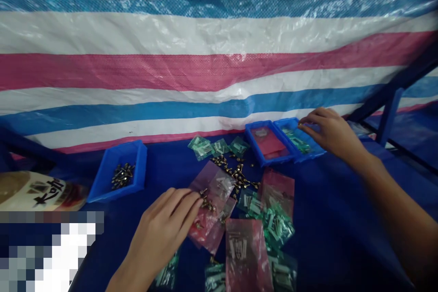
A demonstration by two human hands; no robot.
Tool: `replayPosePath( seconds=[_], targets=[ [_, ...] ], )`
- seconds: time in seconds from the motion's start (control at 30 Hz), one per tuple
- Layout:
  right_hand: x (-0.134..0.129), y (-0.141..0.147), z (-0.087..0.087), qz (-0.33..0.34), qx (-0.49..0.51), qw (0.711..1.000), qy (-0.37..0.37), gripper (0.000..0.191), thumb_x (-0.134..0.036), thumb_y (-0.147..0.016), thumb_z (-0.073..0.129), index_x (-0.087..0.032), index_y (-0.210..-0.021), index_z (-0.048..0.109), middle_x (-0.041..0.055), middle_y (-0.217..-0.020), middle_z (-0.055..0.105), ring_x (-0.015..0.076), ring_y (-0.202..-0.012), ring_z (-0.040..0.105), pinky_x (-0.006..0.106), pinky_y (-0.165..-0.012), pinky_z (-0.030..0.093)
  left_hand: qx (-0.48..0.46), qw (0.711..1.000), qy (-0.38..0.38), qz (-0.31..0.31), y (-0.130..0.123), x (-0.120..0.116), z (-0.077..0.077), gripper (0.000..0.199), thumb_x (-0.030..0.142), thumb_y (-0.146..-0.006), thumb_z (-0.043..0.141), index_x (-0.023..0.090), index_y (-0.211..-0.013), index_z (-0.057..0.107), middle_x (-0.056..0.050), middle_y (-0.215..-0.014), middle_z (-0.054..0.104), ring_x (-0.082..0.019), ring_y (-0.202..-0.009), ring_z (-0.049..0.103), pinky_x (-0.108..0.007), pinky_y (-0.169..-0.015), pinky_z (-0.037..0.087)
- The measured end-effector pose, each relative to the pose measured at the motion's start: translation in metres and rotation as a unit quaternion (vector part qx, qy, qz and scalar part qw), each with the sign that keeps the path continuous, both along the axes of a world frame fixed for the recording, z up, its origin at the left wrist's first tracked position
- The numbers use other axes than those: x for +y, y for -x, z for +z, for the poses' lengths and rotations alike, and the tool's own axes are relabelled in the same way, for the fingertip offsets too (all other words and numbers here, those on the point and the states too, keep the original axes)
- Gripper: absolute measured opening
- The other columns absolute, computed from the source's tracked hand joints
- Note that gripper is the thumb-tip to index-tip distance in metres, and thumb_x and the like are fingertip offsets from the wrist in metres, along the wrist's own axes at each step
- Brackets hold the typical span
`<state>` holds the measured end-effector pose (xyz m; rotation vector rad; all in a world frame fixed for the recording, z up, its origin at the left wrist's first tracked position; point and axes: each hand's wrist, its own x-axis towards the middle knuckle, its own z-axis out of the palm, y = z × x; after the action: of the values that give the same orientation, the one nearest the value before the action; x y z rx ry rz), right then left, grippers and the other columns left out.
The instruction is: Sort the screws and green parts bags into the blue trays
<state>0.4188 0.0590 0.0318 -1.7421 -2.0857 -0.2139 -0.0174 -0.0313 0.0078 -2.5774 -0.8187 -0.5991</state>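
My left hand [167, 223] reaches over a pink plastic bag [208, 232], its fingers bent and held together at several small brass-coloured screw-like pieces [208, 204]. The thumb is hidden, so what it grips does not show. My right hand [325, 130] is raised at the back right above a blue bin [316, 153] of small green bags [299, 141]. Thumb and forefinger are pinched around a tiny brownish piece, too small to name. Between the hands, more loose brass-coloured pieces [237, 173] lie in a heap on the blue surface.
A second blue bin [263, 162] holds pink bags. Far left, another blue bin [99, 182] contains dark metal pieces, beside a labelled bottle [44, 191]. Filled pink [246, 260] and green bags [278, 223] lie in front. Striped sheeting [205, 73] hangs behind; a blue frame post [390, 116] stands right.
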Motion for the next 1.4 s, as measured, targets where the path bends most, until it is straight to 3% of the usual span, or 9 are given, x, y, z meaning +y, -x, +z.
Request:
replayPosePath(
  seconds=[0.13, 0.23, 0.4, 0.6, 0.83, 0.93, 1.03, 1.17, 1.4],
  targets=[
    [-0.046, 0.074, 0.000, 0.040, 0.110, 0.993, 0.025, 0.028, -0.038, -0.098, 0.046, -0.019, -0.092, 0.065, 0.0040, -0.085, 0.064, 0.0145, -0.073, 0.059, 0.026, -0.066, 0.045, -0.066, 0.996, 0.066, 0.009, -0.005, -0.002, -0.005, 0.023, 0.013, -0.097, 0.046, 0.017, -0.101, 0.068, -0.006, -0.101, 0.072, -0.019, -0.091, 0.066, -0.034, -0.081, 0.056],
    [-0.081, 0.144, -0.005, 0.211, 0.280, 0.912, 0.214, 0.023, -0.035, -0.098, 0.049, -0.021, -0.089, 0.065, 0.0020, -0.088, 0.065, 0.0138, -0.076, 0.061, 0.025, -0.067, 0.048, -0.162, 0.968, 0.191, 0.016, -0.012, -0.007, -0.009, 0.019, 0.027, -0.095, 0.058, 0.019, -0.111, 0.064, -0.006, -0.102, 0.070, -0.017, -0.090, 0.066, -0.030, -0.080, 0.056],
    [-0.111, 0.205, -0.013, 0.291, 0.342, 0.847, 0.283, 0.024, -0.031, -0.099, 0.048, -0.019, -0.084, 0.063, 0.0012, -0.086, 0.061, 0.0127, -0.079, 0.059, 0.024, -0.071, 0.047, -0.243, 0.919, 0.308, -0.042, -0.021, -0.015, -0.012, 0.020, 0.030, -0.094, 0.059, 0.022, -0.111, 0.063, -0.004, -0.099, 0.070, -0.014, -0.089, 0.068, -0.025, -0.082, 0.056],
    [-0.117, 0.208, -0.027, 0.248, 0.391, 0.833, 0.302, 0.028, -0.035, -0.098, 0.049, -0.018, -0.082, 0.064, 0.0018, -0.085, 0.061, 0.0136, -0.076, 0.059, 0.025, -0.068, 0.046, -0.290, 0.893, 0.338, -0.060, -0.024, -0.017, -0.012, 0.014, 0.020, -0.092, 0.062, 0.020, -0.104, 0.068, -0.004, -0.099, 0.070, -0.013, -0.088, 0.067, -0.022, -0.083, 0.055],
    [-0.111, 0.202, -0.030, 0.240, 0.406, 0.830, 0.297, 0.030, -0.040, -0.098, 0.047, -0.021, -0.100, 0.070, 0.0028, -0.091, 0.068, 0.0168, -0.084, 0.062, 0.026, -0.076, 0.047, -0.249, 0.905, 0.343, -0.033, -0.028, -0.017, -0.021, 0.007, 0.017, -0.094, 0.058, 0.019, -0.097, 0.064, -0.001, -0.094, 0.068, -0.012, -0.089, 0.065, -0.023, -0.086, 0.051],
    [-0.108, 0.196, -0.031, 0.219, 0.406, 0.828, 0.320, 0.031, -0.041, -0.099, 0.046, -0.023, -0.105, 0.070, 0.0004, -0.084, 0.069, 0.0157, -0.079, 0.063, 0.024, -0.070, 0.046, -0.233, 0.910, 0.343, -0.014, -0.027, -0.015, -0.025, 0.007, 0.017, -0.095, 0.056, 0.019, -0.097, 0.062, 0.000, -0.094, 0.068, -0.013, -0.090, 0.064, -0.025, -0.085, 0.050],
    [-0.106, 0.191, -0.038, 0.192, 0.368, 0.864, 0.286, 0.026, -0.037, -0.099, 0.047, -0.025, -0.109, 0.068, 0.0001, -0.088, 0.069, 0.0157, -0.080, 0.063, 0.025, -0.068, 0.046, -0.221, 0.919, 0.328, 0.013, -0.024, -0.013, -0.027, 0.009, 0.017, -0.096, 0.054, 0.020, -0.100, 0.062, -0.001, -0.099, 0.067, -0.014, -0.093, 0.062, -0.028, -0.087, 0.049],
    [-0.106, 0.186, -0.052, 0.197, 0.279, 0.919, 0.195, 0.022, -0.027, -0.099, 0.047, -0.023, -0.108, 0.066, 0.0045, -0.101, 0.065, 0.0182, -0.092, 0.061, 0.032, -0.080, 0.048, -0.180, 0.929, 0.318, 0.065, -0.019, -0.008, -0.024, 0.014, 0.023, -0.097, 0.054, 0.022, -0.109, 0.062, -0.002, -0.104, 0.065, -0.017, -0.097, 0.058, -0.033, -0.088, 0.048],
    [-0.110, 0.190, -0.061, 0.283, 0.129, 0.942, 0.129, 0.021, -0.022, -0.099, 0.046, -0.019, -0.101, 0.067, 0.0079, -0.099, 0.060, 0.0223, -0.094, 0.054, 0.039, -0.080, 0.051, -0.084, 0.940, 0.329, 0.025, -0.025, -0.010, -0.020, 0.018, 0.031, -0.094, 0.058, 0.026, -0.109, 0.067, -0.002, -0.104, 0.061, -0.020, -0.094, 0.051, -0.035, -0.085, 0.050]
  ],
)
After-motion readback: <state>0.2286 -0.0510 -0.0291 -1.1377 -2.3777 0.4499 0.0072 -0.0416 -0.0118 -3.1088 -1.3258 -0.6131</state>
